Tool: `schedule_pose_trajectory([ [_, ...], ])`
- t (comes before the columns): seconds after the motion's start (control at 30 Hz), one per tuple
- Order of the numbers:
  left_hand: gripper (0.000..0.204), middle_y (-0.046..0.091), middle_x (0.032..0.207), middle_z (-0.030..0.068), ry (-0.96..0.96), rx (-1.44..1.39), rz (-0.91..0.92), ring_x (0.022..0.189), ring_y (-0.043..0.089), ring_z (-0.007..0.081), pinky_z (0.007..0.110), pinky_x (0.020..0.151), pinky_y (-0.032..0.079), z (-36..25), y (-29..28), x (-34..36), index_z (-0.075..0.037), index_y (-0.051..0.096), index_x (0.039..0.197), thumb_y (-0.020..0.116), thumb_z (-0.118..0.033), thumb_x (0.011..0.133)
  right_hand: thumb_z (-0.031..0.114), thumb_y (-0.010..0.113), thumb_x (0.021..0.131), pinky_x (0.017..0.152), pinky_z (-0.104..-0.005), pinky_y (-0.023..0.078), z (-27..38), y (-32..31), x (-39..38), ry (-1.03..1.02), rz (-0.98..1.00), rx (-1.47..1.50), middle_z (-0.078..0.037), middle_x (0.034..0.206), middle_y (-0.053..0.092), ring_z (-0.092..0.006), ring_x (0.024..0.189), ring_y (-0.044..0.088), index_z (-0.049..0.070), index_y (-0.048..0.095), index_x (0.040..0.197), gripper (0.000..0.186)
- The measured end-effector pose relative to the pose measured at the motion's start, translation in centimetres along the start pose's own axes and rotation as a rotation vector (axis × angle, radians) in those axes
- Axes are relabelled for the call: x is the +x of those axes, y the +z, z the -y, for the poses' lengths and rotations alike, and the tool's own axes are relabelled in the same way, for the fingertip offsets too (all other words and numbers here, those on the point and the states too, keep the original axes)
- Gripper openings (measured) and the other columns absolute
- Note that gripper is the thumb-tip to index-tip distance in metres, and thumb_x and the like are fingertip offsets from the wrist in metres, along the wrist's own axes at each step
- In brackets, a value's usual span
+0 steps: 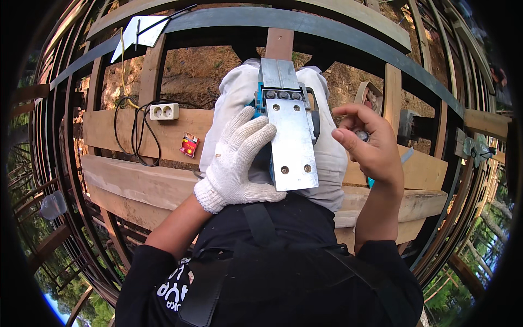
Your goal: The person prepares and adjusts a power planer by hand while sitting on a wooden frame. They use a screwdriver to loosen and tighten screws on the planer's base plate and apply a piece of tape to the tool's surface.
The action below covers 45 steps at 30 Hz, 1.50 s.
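Observation:
An upturned teal electric planer (290,141) rests on my lap, its silver sole plates, bolt heads and countersunk screws facing up. My left hand (239,158), in a white knitted glove, grips the planer's left side, fingers along the body and thumb near the plate's lower end. To the planer's right, my bare right hand (370,144) is raised with curled fingers around a small round metal piece (360,134), too small to identify; it is apart from the sole plate. A teal item (370,181) is partly hidden behind this hand.
Wooden planks (131,185) and a dark metal beam (218,18) surround me over earth. On the left lie a white socket strip (164,111), black cable (139,141) and small red packet (189,144). A white plate (143,34) with dark rods is at upper left.

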<state>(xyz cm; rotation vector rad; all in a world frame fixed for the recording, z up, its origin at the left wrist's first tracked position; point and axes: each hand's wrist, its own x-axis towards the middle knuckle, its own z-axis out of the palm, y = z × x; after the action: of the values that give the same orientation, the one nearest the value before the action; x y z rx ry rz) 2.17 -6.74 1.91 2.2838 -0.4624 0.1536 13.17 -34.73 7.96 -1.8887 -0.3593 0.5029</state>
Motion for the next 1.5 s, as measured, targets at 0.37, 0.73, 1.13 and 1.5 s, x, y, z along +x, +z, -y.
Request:
schedule_pose_trajectory([
  [0.37, 0.103, 0.056, 0.144, 0.0234, -0.059, -0.037, -0.059, 0.144, 0.044, 0.0513, 0.061, 0.12, 0.033, -0.4, 0.8, -0.6, -0.006, 0.058, 0.143, 0.094, -0.061, 0.063, 0.02, 0.082, 0.091, 0.075, -0.0244, 0.047, -4.7, 3.4, -1.9, 0.18, 0.139, 0.016, -0.001, 0.093, 0.067, -0.0077, 0.082, 0.056, -0.004, 0.066, 0.137, 0.054],
  [0.73, 0.087, 0.056, 0.147, 0.025, -0.24, -0.283, -0.27, 0.144, 0.048, 0.0394, 0.047, 0.121, 0.037, 3.0, -1.8, -3.2, 0.004, 0.053, 0.147, 0.088, -0.039, 0.08, 0.028, 0.073, 0.102, 0.044, -0.0209, 0.037, -10.3, 1.0, -2.8, 0.307, -0.359, 0.168, 0.0, 0.076, 0.06, -0.0039, 0.05, 0.048, 0.001, 0.066, 0.133, 0.043],
  [1.13, 0.086, 0.058, 0.143, 0.0214, -1.06, 0.646, 0.185, 0.131, 0.057, 0.0399, 0.048, 0.107, 0.049, 16.8, 1.0, -13.7, -0.01, 0.045, 0.155, 0.081, -0.041, 0.084, 0.027, 0.06, 0.091, 0.098, -0.0511, 0.049, -29.6, -1.0, -0.9, 0.788, -0.933, -0.321, -0.025, 0.114, 0.069, -0.043, 0.111, 0.064, 0.005, 0.063, 0.115, 0.033],
  [1.5, 0.07, 0.065, 0.124, 0.0096, -0.966, -0.517, -0.395, 0.105, 0.065, 0.0158, 0.031, 0.087, 0.057, 14.1, -2.2, -10.7, 0.0, 0.05, 0.149, 0.08, -0.017, 0.087, 0.03, 0.071, 0.085, 0.109, -0.0509, 0.044, -32.6, 1.2, -4.1, 0.572, -0.829, -0.833, -0.022, 0.127, 0.059, -0.0432, 0.123, 0.055, 0.005, 0.061, 0.134, 0.056],
])
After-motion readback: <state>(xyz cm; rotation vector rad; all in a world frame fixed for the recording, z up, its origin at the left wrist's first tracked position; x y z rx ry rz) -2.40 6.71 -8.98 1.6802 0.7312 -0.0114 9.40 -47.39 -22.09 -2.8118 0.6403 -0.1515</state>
